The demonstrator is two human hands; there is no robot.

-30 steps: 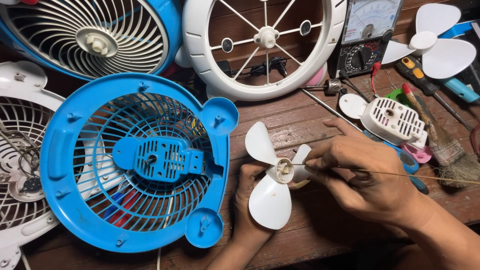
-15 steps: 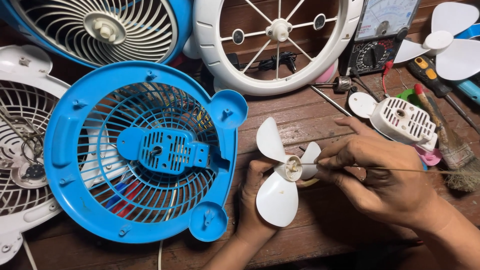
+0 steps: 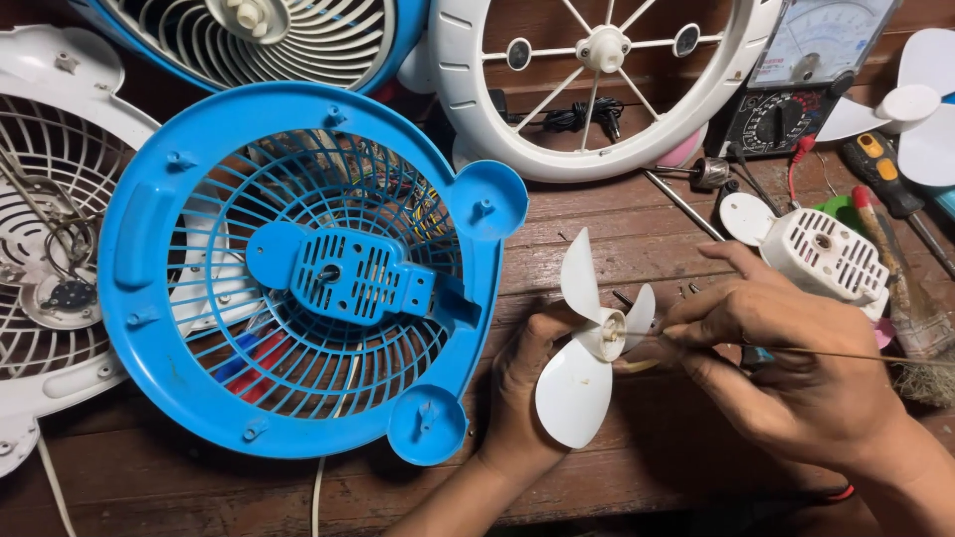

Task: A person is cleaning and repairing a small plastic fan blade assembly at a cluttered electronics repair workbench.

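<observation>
My left hand [image 3: 522, 393] holds a small white three-bladed fan propeller [image 3: 589, 343] from behind, hub facing up. My right hand [image 3: 786, 373] pinches a thin stick [image 3: 846, 353] whose tip sits at the propeller's hub. To the left lies a round blue fan grille [image 3: 298, 268] with its blue motor housing [image 3: 348, 273] in the centre, flat on the wooden table [image 3: 597, 214].
A white fan guard [image 3: 597, 89] and another blue fan [image 3: 259, 40] lie at the back, a white grille [image 3: 50, 249] at the left. A multimeter [image 3: 806, 70], white motor cover [image 3: 831, 254], screwdrivers [image 3: 890, 194], a brush [image 3: 915, 328] and a second white propeller [image 3: 910, 109] crowd the right.
The view has shifted so everything sits slightly lower and nearer. Both hands stay on the propeller, the stick remaining at its hub.
</observation>
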